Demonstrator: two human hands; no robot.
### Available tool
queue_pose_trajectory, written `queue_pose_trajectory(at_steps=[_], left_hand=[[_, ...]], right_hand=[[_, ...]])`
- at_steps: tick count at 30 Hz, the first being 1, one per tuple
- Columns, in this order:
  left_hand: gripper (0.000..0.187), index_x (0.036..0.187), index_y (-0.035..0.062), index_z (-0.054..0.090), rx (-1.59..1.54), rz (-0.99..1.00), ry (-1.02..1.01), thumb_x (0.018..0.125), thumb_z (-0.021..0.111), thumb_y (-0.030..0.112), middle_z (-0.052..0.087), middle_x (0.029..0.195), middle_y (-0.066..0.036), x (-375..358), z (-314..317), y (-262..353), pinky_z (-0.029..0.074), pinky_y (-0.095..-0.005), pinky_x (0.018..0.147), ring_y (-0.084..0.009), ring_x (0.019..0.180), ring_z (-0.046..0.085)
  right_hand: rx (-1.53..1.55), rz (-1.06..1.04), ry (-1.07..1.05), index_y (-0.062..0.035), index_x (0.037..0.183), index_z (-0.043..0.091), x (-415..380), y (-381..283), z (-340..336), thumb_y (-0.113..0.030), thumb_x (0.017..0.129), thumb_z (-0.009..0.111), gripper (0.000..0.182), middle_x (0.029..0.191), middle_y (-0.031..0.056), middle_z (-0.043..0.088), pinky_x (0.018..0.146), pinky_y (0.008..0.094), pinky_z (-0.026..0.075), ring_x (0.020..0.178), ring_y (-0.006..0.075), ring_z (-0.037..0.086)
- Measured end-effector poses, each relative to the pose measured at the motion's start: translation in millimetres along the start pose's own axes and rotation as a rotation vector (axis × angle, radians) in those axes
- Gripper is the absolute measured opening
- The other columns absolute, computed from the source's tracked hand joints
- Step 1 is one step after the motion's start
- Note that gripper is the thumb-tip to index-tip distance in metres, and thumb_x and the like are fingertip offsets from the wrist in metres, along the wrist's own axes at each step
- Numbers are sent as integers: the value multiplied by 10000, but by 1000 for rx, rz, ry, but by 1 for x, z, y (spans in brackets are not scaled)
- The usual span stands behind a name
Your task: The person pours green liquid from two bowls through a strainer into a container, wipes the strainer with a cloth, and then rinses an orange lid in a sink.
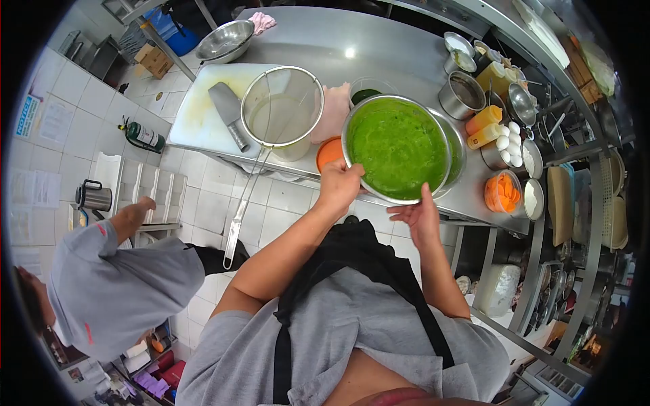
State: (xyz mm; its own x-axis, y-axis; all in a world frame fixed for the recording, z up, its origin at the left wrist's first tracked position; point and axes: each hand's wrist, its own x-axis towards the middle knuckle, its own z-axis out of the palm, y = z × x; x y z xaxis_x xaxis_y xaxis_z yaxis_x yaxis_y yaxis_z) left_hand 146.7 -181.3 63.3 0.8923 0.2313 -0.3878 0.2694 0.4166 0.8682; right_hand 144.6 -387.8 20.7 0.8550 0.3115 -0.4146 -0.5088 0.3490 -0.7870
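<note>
A steel bowl (347, 128) full of bright green liquid (396, 149) is tilted toward me over the counter's front edge. My left hand (340, 184) grips its rim at the near left. Against the near right rim rests one digit of my right hand (416, 215), its other fingers spread away from the bowl. Another steel bowl (457, 145) shows partly behind it. Left of my hands, a long-handled strainer (235, 230) lies across a large clear container (291, 150), its handle jutting past the counter. An orange round item (329, 153) sits between container and bowl.
A cleaver (230, 111) lies on the white cutting board (193, 125). Right of the bowl stand a steel pot (462, 95), squeeze bottles (484, 120), eggs (509, 145) and a tub of orange pieces (502, 193). A co-worker (128, 271) is at the left, near a white rack (145, 189).
</note>
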Motion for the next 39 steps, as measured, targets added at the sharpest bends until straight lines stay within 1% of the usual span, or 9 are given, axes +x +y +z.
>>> queue_pose_trajectory(at_steps=[4,12,14,16,21,25,29,34,39], left_hand=[[189,967,-119,595,7,15,-41,840,496,-19,661,927,-199,5,22,-6,613,-363,664,-255,762,689],[227,964,-88,596,-96,-2,-162,900,624,128,649,909,-162,6,37,-26,588,-300,668,-193,788,677],[326,1088,-54,582,211,107,-172,907,658,205,636,953,-123,-10,21,-6,560,-309,733,-177,828,664],[376,1197,2,560,528,565,-84,900,669,203,626,1017,-90,-40,-10,26,526,-326,801,-171,941,635],[380,1171,-29,582,1089,743,402,885,667,206,613,1193,-195,-79,-132,95,429,-346,957,-278,1125,581],[440,1192,-49,565,890,338,257,976,541,334,652,1017,-132,-71,-234,73,474,-291,847,-167,969,599],[476,1290,-17,491,392,-207,3,1015,427,366,669,952,-171,-78,-212,86,532,-310,640,-181,713,651],[253,1147,0,561,214,-186,-130,962,433,115,621,630,-152,-79,-213,94,408,-258,371,-172,376,496],[262,1130,-20,581,156,-157,-55,939,435,85,608,595,-142,-95,-211,104,381,-256,352,-154,363,473]], right_hand=[[-26,-117,246,107,1060,544,6,-27,-13,-219,939,556,348,952,186,666,704,417,587,800,256,691],[-42,-236,351,103,912,537,26,-59,-48,-39,844,548,158,892,192,636,701,412,598,749,259,669],[-70,-245,378,91,864,524,35,-65,-61,-41,833,550,138,871,210,632,658,394,599,723,273,674],[-149,-246,397,90,856,518,31,-78,-58,-46,831,552,142,855,205,630,640,387,600,684,271,666],[-254,-260,378,77,838,529,44,-93,-65,-56,828,557,137,794,170,625,568,355,588,572,236,631],[-341,-309,376,36,789,578,65,-105,-63,-95,814,598,135,714,109,619,468,310,533,540,180,607],[-388,-301,278,31,811,589,68,-137,-16,-92,837,570,127,730,98,635,483,312,555,548,175,621],[-351,-298,157,33,826,594,88,-152,33,-80,852,545,126,750,105,647,500,314,574,561,174,635],[-526,-319,117,14,811,584,106,-162,69,-90,850,556,114,726,83,626,491,313,564,559,158,618]])
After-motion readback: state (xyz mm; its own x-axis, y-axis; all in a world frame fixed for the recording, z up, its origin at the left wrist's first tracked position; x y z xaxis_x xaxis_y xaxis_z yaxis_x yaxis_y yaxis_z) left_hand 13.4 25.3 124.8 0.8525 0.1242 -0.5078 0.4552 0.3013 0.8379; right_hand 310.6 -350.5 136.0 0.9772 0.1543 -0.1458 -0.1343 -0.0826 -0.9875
